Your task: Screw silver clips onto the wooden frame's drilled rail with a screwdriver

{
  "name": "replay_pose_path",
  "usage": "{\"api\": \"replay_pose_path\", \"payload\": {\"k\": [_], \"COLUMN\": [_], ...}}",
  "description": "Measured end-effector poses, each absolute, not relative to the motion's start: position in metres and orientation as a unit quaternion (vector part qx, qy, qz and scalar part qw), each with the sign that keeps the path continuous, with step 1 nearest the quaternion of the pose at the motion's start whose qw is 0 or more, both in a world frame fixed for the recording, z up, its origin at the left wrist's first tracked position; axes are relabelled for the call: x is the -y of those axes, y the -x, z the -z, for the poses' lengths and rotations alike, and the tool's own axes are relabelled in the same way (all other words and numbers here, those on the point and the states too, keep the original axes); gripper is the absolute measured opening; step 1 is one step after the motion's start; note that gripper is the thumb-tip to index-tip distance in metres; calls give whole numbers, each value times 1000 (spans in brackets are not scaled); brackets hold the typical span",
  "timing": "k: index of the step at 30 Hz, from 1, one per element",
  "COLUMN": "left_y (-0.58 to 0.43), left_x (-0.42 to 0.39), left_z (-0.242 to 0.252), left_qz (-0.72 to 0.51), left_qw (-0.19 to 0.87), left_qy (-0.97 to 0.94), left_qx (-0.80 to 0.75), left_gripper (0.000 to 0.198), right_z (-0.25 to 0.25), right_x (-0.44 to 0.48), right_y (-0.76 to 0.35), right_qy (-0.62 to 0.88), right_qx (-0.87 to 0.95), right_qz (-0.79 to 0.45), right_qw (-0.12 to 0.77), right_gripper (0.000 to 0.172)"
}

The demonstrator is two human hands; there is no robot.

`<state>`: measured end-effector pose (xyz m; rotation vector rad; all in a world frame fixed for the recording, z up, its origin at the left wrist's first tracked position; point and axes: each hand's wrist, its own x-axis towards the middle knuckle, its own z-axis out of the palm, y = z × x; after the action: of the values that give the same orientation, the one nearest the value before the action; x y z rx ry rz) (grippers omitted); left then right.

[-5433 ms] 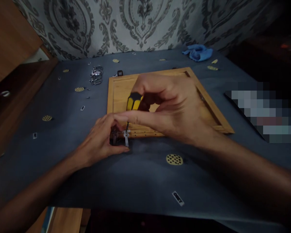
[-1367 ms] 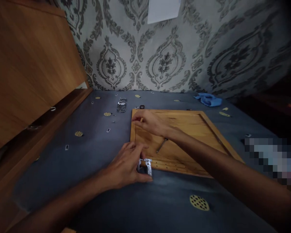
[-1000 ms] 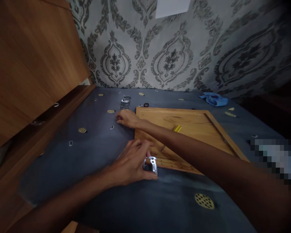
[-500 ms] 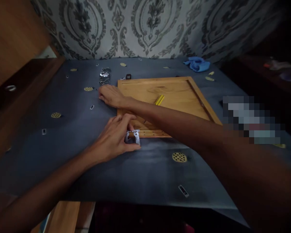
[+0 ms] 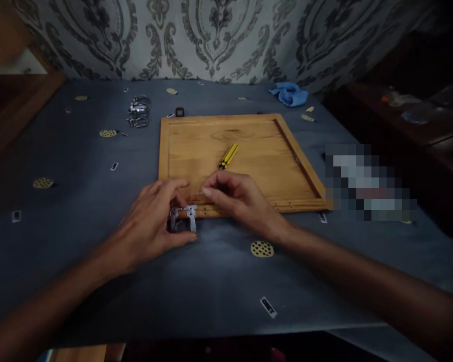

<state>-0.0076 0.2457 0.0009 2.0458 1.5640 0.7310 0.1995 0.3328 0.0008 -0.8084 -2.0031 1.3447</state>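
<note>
My left hand grips a silver metal bracket between thumb and fingers, against the near left edge of a framed wooden panel. Just right of it, my right hand pinches a thin, pale piece that looks like a small screw, its tip pointing left toward the bracket. Small dark holes run along the panel's near rail. Behind my right hand, a yellow-and-black screwdriver handle lies on the panel; its front end is hidden.
Several shiny metal brackets lie at the back left, with a tiny screw-like piece nearby. A small black square item sits behind the panel. A blue cloth rests at the back right. A blurred-out object lies right of the panel.
My right hand has come back from the far left of the table to beside the bracket, now pinching the small screw. My left hand stays on the bracket. The view has shifted right.
</note>
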Motion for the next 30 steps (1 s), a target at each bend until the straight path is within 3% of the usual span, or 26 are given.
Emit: {"api": "replay_pose_path", "payload": {"k": [8, 30], "left_y": [8, 10], "left_x": [-241, -239], "left_z": [-2, -4], "left_qz": [-257, -253], "left_qw": [231, 251], "left_qy": [-740, -741], "left_qx": [-577, -569], "left_gripper": [75, 80], "right_z": [7, 7], "right_x": [-320, -322], "right_y": [-205, -208], "right_qy": [250, 215], "right_qx": [809, 874], "right_qz": [-451, -365], "right_qw": [282, 236], "right_gripper": [19, 17]}}
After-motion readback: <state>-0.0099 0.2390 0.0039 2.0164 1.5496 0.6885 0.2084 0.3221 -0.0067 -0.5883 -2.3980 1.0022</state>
